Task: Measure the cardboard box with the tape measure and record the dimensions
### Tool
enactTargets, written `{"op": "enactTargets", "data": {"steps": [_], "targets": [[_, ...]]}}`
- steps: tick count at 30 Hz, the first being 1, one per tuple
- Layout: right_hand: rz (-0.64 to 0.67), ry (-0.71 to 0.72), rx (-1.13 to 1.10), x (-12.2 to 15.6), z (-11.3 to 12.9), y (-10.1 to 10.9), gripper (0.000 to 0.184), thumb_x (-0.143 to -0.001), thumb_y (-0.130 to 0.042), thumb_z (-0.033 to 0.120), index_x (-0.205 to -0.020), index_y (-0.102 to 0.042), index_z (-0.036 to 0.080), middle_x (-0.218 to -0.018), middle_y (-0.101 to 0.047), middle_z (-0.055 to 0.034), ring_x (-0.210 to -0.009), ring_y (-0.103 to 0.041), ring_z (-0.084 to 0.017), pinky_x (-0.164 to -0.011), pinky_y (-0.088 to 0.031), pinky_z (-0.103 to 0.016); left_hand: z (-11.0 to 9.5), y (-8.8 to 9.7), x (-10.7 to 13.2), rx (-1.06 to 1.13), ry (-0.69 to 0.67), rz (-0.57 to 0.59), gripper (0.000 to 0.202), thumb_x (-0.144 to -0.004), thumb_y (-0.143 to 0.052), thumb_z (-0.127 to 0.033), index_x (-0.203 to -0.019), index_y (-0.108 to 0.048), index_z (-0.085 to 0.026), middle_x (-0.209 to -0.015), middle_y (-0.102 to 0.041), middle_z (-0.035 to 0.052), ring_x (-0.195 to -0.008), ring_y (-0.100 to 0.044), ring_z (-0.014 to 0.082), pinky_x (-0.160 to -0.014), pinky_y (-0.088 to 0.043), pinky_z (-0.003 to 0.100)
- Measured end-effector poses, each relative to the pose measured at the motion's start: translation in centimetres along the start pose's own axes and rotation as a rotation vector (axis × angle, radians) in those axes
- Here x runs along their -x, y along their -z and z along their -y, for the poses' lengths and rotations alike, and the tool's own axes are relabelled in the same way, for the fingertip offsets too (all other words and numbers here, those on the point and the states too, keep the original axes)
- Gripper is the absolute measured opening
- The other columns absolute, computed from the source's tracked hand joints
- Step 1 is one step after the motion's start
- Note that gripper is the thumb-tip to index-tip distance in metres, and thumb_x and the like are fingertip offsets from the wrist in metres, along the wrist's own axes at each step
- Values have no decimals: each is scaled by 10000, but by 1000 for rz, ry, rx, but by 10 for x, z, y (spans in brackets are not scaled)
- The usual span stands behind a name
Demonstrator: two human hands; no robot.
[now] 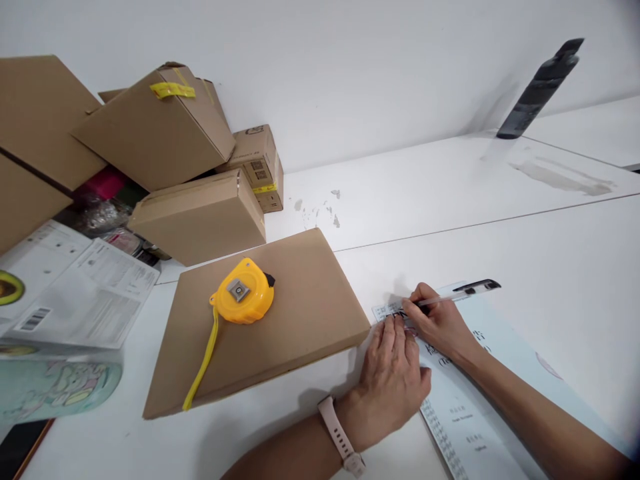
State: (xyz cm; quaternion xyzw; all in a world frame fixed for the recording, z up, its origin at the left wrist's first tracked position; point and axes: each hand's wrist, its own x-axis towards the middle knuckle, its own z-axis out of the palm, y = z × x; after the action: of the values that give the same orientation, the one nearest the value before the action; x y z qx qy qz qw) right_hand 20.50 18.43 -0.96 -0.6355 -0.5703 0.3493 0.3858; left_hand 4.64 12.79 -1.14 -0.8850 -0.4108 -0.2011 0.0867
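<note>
White surface (525, 260) by a pale wall (375, 73): pen (463, 293) and papers (465, 413) at the right

The surface is white, crossed by long seams and marked by worn patches.

Nearest, the left arm enters from the lower edge with a pale pink watch (334, 420) at the wrist. The left hand (393, 380) is released and flat, its extended fingers resting on the upper left part of the papers. Beside it, the right hand (445, 327) grasps the pen between thumb and fingers. The pen has a clear barrel, with a black cap at its raised rear end; its writing end is directed down at the top of the papers, just beyond the left fingertips. Contact of the tip cannot be confirmed. The papers are pale blue with black print, lying right of the flat box and partly covered by the right forearm.

At the lower left are a dark item with an orange edge (23, 443), a pale green container (65, 387) with cartoon figures and, beyond it, a printed carton (110, 287) bearing a barcode.

In the middle, the flat box (310, 300), plain brown, carries a yellow tape measure (250, 293); its yellow strap (204, 363) reaches the near edge.

Farther back, brown boxes (155, 130) are piled on the left, some with yellow tape. At the far right, a dark bottle (540, 93) stands near the wall.
</note>
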Motion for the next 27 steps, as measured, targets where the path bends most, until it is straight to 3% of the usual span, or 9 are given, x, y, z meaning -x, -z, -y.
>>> {"op": "enactTargets", "data": {"steps": [14, 17, 20, 22, 24, 27], "targets": [[14, -33, -33, 1, -1, -1, 253, -908, -593, 387, -744, -456, 251, -549, -472, 72, -482, -464, -122, -474, -379, -257, 0, 1, 0, -1, -12, 19, 491, -998, -480, -405, -1278, -629, -30, -1389, -648, 211, -1342, -586, 291, -1110, -493, 383], [-45, -15, -12, 1, 0, -1, 270, -917, -589, 385, -728, -449, 252, -546, -462, 69, -476, -440, -118, -471, -362, -257, -1, 0, 1, 1, -4, 15, 496, -997, -479, -398, -1296, -621, -28, -1401, -639, 212, -1346, -582, 293, -1108, -497, 384], [-186, 66, 43, -2, 0, 6, 256, -935, -586, 429, -772, -500, 251, -605, -532, 40, -531, -484, -139, -501, -389, -269, -1, 1, 0, 20, -10, 17, 512, -990, -493, -406, -1311, -611, -25, -1413, -629, 215, -1347, -580, 303, -1112, -495, 392], [-238, 150, 139, -7, -3, 13, 183, -951, -569, 424, -906, -584, 247, -742, -650, -6, -623, -574, -171, -559, -449, -290, 1, 0, 0, 29, -14, 27, 510, -991, -495, -397, -1324, -599, -25, -1431, -615, 214, -1359, -567, 307, -1121, -487, 396], [-203, 282, 267, -13, -10, 20, 182, -975, -505, 334, -1074, -634, 252, -960, -728, -58, -805, -663, -216, -679, -520, -331, 3, -2, 1, 39, -19, 35, 502, -991, -501, -386, -1329, -592, -26, -1440, -607, 213, -1366, -558, 314, -1123, -485, 403], [-100, 484, 431, -22, -22, 26, 388, -923, -418, 127, -1197, -660, 255, -1174, -730, -87, -1069, -661, -262, -845, -555, -395, 3, -7, 2, 75, -21, 13, 495, -972, -543, -391, -1296, -603, -22, -1413, -621, 226, -1337, -578, 332, -1107, -501, 425]]}}
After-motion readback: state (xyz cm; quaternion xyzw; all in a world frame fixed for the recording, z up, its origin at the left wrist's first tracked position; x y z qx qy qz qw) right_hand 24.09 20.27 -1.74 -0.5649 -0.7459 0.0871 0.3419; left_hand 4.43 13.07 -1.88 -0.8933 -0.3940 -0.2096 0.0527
